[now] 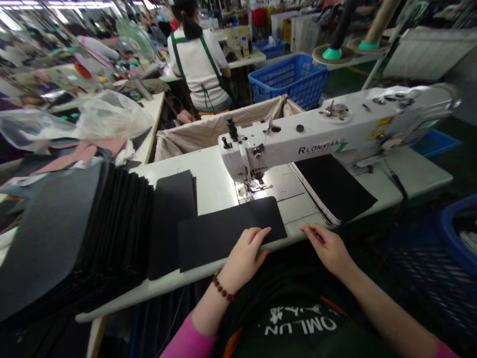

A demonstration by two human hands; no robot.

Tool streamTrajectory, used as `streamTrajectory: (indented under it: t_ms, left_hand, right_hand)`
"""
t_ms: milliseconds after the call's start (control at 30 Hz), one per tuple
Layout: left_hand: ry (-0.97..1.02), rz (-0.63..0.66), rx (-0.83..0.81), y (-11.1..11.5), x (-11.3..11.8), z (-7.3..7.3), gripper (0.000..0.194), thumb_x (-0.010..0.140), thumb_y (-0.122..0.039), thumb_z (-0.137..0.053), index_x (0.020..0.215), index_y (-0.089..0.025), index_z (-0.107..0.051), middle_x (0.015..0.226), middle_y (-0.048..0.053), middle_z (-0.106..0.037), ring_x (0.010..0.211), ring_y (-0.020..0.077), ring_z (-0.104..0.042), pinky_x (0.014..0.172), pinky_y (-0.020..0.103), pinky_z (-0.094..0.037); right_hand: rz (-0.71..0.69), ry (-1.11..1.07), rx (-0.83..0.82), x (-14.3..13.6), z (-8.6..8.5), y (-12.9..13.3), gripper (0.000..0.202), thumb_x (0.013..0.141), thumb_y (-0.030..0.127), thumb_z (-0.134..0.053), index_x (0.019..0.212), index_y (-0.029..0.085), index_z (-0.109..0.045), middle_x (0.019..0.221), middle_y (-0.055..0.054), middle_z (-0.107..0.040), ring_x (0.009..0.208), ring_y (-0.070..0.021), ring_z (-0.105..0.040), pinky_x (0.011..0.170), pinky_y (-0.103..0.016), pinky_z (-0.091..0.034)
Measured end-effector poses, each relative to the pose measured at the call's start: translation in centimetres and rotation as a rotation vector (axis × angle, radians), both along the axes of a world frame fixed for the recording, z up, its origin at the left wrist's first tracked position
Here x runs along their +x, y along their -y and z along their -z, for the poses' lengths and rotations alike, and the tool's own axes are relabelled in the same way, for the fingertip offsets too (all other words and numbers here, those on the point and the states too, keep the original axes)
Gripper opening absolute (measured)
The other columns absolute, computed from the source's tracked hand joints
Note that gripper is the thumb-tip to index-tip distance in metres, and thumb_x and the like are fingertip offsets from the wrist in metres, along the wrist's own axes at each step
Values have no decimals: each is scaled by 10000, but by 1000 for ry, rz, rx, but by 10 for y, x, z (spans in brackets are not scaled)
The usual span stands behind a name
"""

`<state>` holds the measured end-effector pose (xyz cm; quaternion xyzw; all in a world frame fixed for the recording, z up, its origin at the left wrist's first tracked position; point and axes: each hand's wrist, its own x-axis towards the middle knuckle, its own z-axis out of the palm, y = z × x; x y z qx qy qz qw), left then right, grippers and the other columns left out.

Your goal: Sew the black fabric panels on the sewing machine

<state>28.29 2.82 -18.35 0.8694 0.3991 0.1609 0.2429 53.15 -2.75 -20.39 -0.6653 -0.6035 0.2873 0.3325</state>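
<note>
A flat black panel [227, 231] with rounded corners lies on the sewing table in front of the needle area of a white sewing machine [283, 139]. My left hand [246, 256] rests at the panel's near edge, fingers stretched out and thumb apart. My right hand [330, 246] is at the table's front edge, right of the panel, its fingertips pinched. A small dark reddish bit shows between those fingers, too small to name. Beyond it lies a stack of black panels [335, 186] with pale edges. More black panels [173, 219] lie left of the front one.
A tall pile of dark panels [70, 223] stands at the left. Behind the table hangs a beige cloth-lined bin [194, 136]. Blue baskets [290, 74] stand farther back, and another blue basket [443, 253] is at my right. A co-worker [201, 64] sits ahead, facing away.
</note>
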Motion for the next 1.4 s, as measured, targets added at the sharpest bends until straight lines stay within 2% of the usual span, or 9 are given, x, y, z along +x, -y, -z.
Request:
streamTrajectory:
  t_ms: [100,200,467,733,833,933,1067,1233,1400]
  left_hand:
    - [-10,6,28,2,33,19,307,900,-225,-578,1203,-270,-567,1017,50,-595,960,218,-560,859,384,-495]
    - [64,-36,5,1,41,28,148,950,-228,-489,970,-237,-635,919,41,-606,885,197,-570,807,353,-486]
    - [245,-134,-139,1,33,26,115,956,-220,-468,913,-206,-574,910,28,-593,871,166,-582,796,301,-483]
    - [238,-51,-164,1,28,21,154,969,-248,-439,904,-201,-571,912,54,-618,884,185,-579,813,334,-486]
    - [222,-6,-132,2,11,15,138,935,-331,-525,963,-203,-568,978,67,-621,955,198,-586,854,342,-493]
    - [85,-31,9,3,-15,12,490,816,-462,-675,1206,-208,-523,1256,118,-555,1203,270,-500,1011,432,-426]
    - [-193,-77,185,5,-59,18,709,831,-441,-662,1432,-241,-344,1481,112,-378,1389,313,-302,1135,563,-225]
    - [-193,-110,223,14,-118,10,393,916,-304,-555,1306,-274,-520,1308,55,-587,1217,239,-545,1134,545,-256]
    - [193,-496,14,21,-150,-42,183,892,-320,-584,1033,-234,-663,1026,27,-691,999,210,-640,948,387,-483]
  right_hand:
    - [5,148,-96,5,2,10,271,932,497,-450,941,253,-568,757,19,-647,673,-169,-627,626,-277,-463]
    - [-67,245,-119,0,3,16,235,953,456,-416,942,250,-528,778,26,-642,684,-161,-629,582,-266,-416]
    - [-214,499,-49,-22,0,6,209,969,372,-396,897,219,-519,776,-6,-628,632,-170,-590,536,-284,-320]
    - [-242,589,-51,-22,0,-10,268,985,362,-369,842,225,-551,719,-5,-642,584,-159,-589,508,-280,-293]
    - [-206,496,-13,-12,-3,-16,289,969,448,-401,890,227,-568,804,-8,-658,670,-164,-618,549,-270,-372]
    - [-256,443,47,-8,-2,-24,352,897,503,-528,1105,222,-568,1086,-46,-655,797,-183,-644,627,-280,-460]
    - [-442,419,72,-11,6,-32,392,898,295,-530,1289,293,-509,1369,-21,-530,923,-187,-654,785,-326,-510]
    - [-475,157,68,0,-7,-37,321,890,171,-442,1152,277,-593,1197,-17,-642,1008,-192,-622,874,-337,-483]
    - [-77,-41,181,17,-52,-41,195,935,392,-458,954,242,-580,804,-15,-608,709,-163,-569,639,-265,-462]
